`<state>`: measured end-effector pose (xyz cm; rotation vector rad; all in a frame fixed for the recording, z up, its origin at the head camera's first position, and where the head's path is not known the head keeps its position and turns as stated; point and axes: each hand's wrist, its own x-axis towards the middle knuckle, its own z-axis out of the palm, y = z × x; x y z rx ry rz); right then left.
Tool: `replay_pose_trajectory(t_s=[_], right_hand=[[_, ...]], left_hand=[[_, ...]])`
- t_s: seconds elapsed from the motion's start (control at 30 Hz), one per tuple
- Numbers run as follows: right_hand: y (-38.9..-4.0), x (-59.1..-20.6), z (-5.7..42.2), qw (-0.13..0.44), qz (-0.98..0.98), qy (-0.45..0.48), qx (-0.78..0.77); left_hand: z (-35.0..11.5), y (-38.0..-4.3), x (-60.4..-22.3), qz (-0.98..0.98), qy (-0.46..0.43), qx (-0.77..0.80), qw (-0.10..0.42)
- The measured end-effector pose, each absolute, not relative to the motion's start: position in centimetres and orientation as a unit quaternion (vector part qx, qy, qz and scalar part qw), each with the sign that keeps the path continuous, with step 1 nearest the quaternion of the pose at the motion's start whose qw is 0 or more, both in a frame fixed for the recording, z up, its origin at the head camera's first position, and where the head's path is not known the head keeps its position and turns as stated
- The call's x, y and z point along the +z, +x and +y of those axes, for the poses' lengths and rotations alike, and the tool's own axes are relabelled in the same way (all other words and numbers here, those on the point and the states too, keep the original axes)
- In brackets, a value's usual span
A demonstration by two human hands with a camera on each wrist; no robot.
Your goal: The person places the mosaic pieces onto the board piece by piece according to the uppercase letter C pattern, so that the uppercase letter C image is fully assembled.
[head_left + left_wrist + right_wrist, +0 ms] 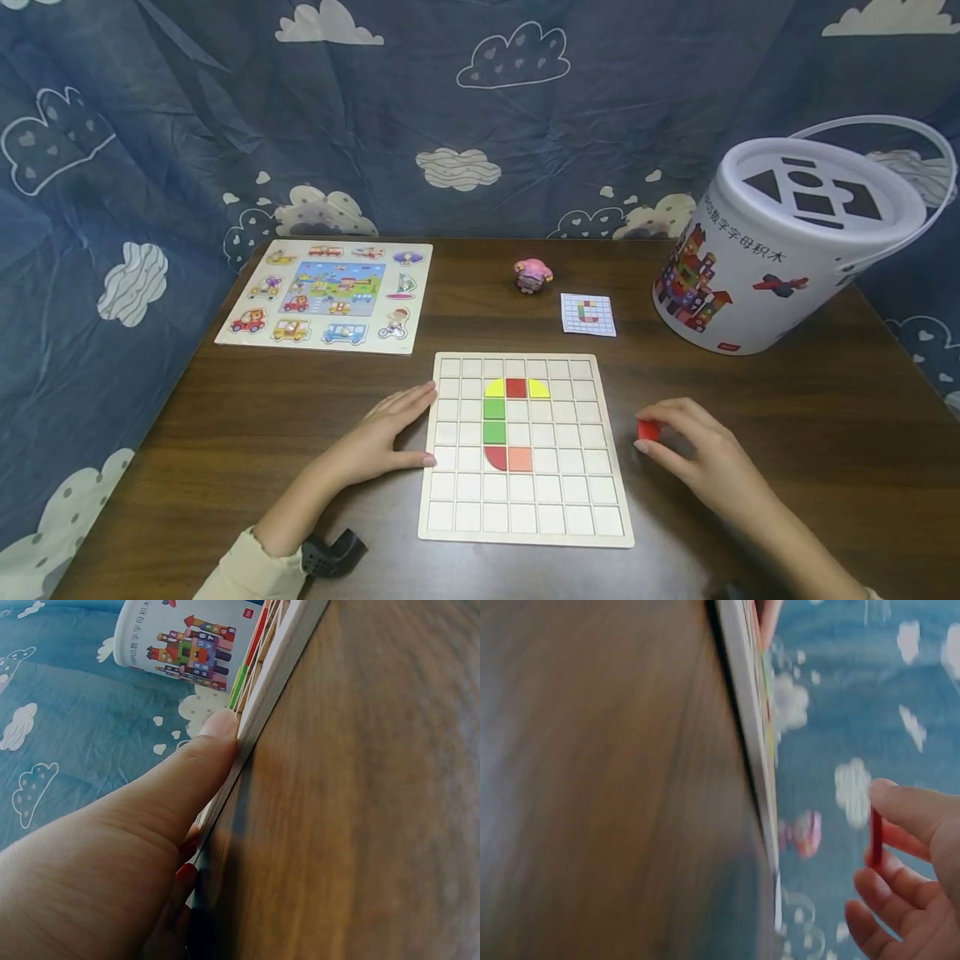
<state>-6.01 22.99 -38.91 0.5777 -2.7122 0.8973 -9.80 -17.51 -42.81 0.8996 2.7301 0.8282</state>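
A pale wooden grid board (pixel 540 518) lies on the table. In its squares sit two yellow quarter-round tiles (pixel 495 388), a red square tile (pixel 516 388), two green square tiles (pixel 494 409), a dark red quarter-round tile (pixel 497 457) and a salmon square tile (pixel 521 459). My left hand (pixel 382 437) rests at the board's left edge, thumb and fingers spread and touching it; in the left wrist view the thumb lies against the rim. Right of the board, my right hand (pixel 697 450) pinches a red tile (pixel 648 429) between thumb and fingers, seen edge-on in the right wrist view.
Behind the board lie a small printed pattern card (pixel 588 315) and a pink toy figure (pixel 532 275). A vehicle picture puzzle (pixel 416 312) is at the back left. A white block bucket (pixel 750 275) with a handle stands back right. A cloud-patterned blue cloth (pixel 390 125) hangs behind.
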Motion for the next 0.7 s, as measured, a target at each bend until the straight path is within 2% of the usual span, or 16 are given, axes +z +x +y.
replay_pose_trajectory(t_s=[0.2,0.37,0.47,0.7], right_hand=[[-6.4,-38.7,19.4,0.11,-0.896,0.26,0.342],[-6.6,-39.6,16.9,0.076,-0.88,0.305,0.356],[-6.6,-40.4,15.9,0.05,-0.874,0.317,0.366],[-6.8,-42.0,14.8,0.032,-0.871,0.326,0.365]], left_hand=[[-17.5,-9.9,-42.8,0.91,0.303,0.275,0.073],[-17.5,-9.9,-42.8,0.909,0.306,0.274,0.072],[-17.5,-9.9,-42.8,0.909,0.307,0.273,0.072],[-17.5,-9.8,-42.8,0.91,0.303,0.272,0.077]])
